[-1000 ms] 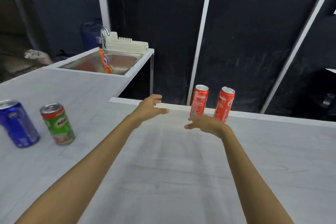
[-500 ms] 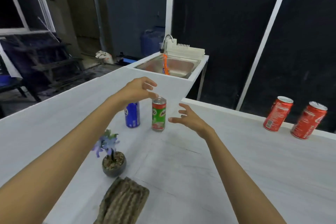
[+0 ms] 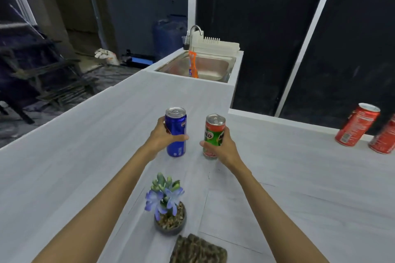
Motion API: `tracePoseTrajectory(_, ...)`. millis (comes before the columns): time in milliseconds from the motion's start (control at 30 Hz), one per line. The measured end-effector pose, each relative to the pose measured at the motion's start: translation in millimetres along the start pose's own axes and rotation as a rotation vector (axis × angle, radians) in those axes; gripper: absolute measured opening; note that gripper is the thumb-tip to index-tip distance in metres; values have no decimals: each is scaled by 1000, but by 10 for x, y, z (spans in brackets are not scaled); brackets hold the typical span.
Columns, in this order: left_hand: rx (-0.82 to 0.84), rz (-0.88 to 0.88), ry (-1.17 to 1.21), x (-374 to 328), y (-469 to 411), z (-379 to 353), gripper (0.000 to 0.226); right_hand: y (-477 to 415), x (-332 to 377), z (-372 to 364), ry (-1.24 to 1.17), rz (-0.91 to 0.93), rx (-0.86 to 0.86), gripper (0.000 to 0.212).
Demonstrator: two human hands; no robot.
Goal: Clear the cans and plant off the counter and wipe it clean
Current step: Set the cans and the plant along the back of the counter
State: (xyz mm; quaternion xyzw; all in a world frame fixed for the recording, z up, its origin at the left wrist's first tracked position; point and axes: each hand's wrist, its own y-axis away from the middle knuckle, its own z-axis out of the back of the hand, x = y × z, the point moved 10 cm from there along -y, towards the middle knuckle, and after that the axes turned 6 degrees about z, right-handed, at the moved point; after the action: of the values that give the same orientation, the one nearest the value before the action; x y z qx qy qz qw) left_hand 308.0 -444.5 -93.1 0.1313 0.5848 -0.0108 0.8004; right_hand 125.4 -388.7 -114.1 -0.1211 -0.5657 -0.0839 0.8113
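1. Left hand (image 3: 159,137) wraps blue can (image 3: 175,132); right hand (image 3: 222,145) wraps green can (image 3: 214,135), both on counter (image 3: 299,188)
2. Cans likely light, rigid, slick; mid-body hold suits
3. Plant (image 3: 168,205) nearer, untouched

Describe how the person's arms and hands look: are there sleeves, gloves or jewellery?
Both forearms are bare as far as the frame shows, with no sleeves visible. The left hand and right hand wear no gloves; no rings, watch or bracelet are visible.
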Motion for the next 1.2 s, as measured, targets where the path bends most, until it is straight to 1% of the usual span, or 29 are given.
tracePoseTrajectory(100, -21, -35, -53, 61, -122, -46, 77, -59, -19, 7, 31, 27, -69, 70)
tracePoseTrajectory(167, -50, -83, -85, 13, -183, -43, 73, -101, -23, 33, 66, 40, -94, 68)
tracePoseTrajectory(233, -45, -107, -97, -26, -222, -53, 72, -127, -30, 66, 85, 40, -100, 69)
tracePoseTrajectory(367, 53, -83, -48, -149, -247, -103, 69, -156, -10, 283, 82, 40, -146, 65)
tracePoseTrajectory(500, 178, -148, -45, -652, -197, -300, 65, -198, 148, 672, 73, 60, -205, 61)
tracePoseTrajectory(600, 225, -227, -112, -1101, -101, -608, 64, -218, 285, 1074, 91, 91, -268, 60)
tracePoseTrajectory(700, 269, -262, -132, -1371, -6, -1066, 66, -201, 320, 1549, 123, 99, -338, 60)
tracePoseTrajectory(833, 317, -222, -76, -1439, 43, -1782, 64, -145, 170, 2170, 166, 64, -380, 63)
tracePoseTrajectory(967, 347, -203, -131, -1517, -19, -2361, 63, -155, -91, 2754, 188, 25, -403, 63)
tracePoseTrajectory(1100, 329, -176, -94, -1604, -227, -2774, 63, -283, -345, 3196, 185, -1, -427, 66)
tracePoseTrajectory(1200, 263, -169, -80, -1627, -421, -3038, 64, -456, -531, 3380, 173, -11, -426, 67)
